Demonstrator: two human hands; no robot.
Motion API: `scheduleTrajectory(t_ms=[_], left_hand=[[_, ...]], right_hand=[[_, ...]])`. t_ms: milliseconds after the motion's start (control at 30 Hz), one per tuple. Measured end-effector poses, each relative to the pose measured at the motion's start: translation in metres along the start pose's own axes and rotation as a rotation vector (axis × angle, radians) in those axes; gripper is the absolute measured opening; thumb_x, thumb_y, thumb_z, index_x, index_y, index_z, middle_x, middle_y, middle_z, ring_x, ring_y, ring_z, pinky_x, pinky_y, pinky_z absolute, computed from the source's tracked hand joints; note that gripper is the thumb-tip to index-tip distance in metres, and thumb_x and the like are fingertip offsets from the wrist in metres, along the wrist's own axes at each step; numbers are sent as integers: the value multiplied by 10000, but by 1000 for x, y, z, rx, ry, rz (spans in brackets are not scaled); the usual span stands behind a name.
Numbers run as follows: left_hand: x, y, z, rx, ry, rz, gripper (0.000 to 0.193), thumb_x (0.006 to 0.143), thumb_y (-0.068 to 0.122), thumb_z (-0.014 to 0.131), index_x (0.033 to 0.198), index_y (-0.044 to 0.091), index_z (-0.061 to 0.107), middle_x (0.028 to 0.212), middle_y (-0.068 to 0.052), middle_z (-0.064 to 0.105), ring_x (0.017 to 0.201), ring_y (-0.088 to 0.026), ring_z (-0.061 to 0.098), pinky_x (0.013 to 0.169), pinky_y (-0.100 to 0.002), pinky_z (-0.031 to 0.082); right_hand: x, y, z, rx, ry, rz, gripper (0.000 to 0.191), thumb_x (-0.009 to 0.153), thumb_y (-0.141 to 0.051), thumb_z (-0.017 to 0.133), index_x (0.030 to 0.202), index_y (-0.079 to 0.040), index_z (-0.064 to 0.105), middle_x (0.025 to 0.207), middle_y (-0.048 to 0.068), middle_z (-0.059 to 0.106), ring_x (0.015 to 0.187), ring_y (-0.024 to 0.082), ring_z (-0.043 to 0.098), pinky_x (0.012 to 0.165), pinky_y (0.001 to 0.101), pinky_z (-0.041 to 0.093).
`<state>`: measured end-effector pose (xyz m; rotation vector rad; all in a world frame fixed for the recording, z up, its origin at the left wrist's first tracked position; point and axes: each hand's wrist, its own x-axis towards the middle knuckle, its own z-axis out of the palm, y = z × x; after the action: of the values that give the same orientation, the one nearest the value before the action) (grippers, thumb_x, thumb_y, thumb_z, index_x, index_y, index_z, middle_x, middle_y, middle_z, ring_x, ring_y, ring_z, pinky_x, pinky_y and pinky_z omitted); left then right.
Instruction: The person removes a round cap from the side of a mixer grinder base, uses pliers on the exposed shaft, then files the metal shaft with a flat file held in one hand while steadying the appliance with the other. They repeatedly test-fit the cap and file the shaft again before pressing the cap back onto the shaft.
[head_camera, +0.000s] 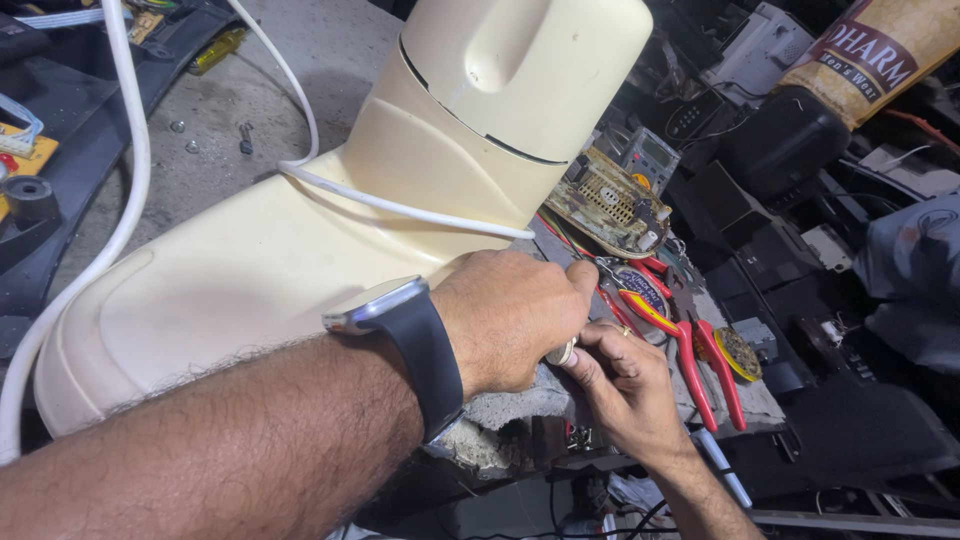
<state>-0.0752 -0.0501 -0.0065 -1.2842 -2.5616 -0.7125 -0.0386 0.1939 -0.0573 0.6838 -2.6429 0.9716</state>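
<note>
Where the two hands meet at the bench edge, a small silvery part (562, 352) sits pinched between them, mostly hidden; what it is cannot be told. The left hand (515, 315), watch (400, 320) on its wrist, reaches in from the lower left and curls closed over the spot, knuckles up. The right hand (625, 385) comes up from below right, fingertips closed on the same part, a ring on one finger. The hands touch, and the part lies right at their junction, nearer the right fingertips, just under the left thumb side.

Just beyond the knuckles, red-handled pliers (700, 360) lie on the bench (520, 405), long axis running away to the lower right, closer to the right hand. A second red tool (640, 305) lies beside them, jaws pointing up-left toward the left hand. Past that, a circuit board (610, 205) leans against the cream casing (300, 250), a big moulded housing lying across the bench, long axis from lower left to upper right. A white cable (400, 205) drapes over it. A multimeter (648, 158) stands behind the board. A small yellow disc (738, 352) sits right of the pliers. Dark clutter fills the right side.
</note>
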Motion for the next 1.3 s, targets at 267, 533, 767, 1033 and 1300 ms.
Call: scheduleTrajectory(t_ms=[267, 533, 767, 1033, 1300], left_hand=[[0, 0, 5, 38, 24, 62, 572, 764, 190, 818, 1174, -66, 513, 881, -184, 730, 898, -386, 733, 709, -510, 587], [-2, 0, 3, 3, -44, 96, 574, 825, 189, 775, 1236, -71, 468, 901, -187, 732, 909, -374, 741, 716, -512, 586], [3, 0, 5, 0, -30, 54, 668, 758, 166, 824, 1260, -87, 462, 919, -181, 728, 897, -364, 743, 708, -508, 590], [2, -1, 3, 1, -79, 32, 654, 746, 147, 833, 1258, -67, 488, 945, -181, 729, 923, -354, 745, 738, -505, 597], [1, 1, 5, -12, -44, -2, 640, 752, 189, 841, 1245, -44, 506, 978, -177, 727, 941, -368, 735, 740, -526, 587]], right_hand=[[0, -2, 2, -81, 24, -64, 143, 930, -87, 731, 1024, 21, 739, 900, 75, 773, 819, 113, 720, 730, 256, 576], [3, 3, 4, -31, 13, -129, 160, 940, -86, 718, 1051, 29, 719, 937, 77, 765, 855, 121, 723, 745, 267, 583], [-2, 13, 4, 70, 20, -29, 145, 958, -100, 716, 1020, 31, 708, 911, 64, 759, 849, 99, 701, 742, 261, 573], [-5, 16, 4, -13, 44, -16, 136, 947, -116, 719, 994, 10, 696, 880, 60, 759, 804, 87, 704, 696, 255, 578], [-4, 11, 6, -3, 53, -32, 128, 952, -104, 711, 1001, 13, 694, 901, 60, 761, 823, 89, 717, 710, 254, 585]])
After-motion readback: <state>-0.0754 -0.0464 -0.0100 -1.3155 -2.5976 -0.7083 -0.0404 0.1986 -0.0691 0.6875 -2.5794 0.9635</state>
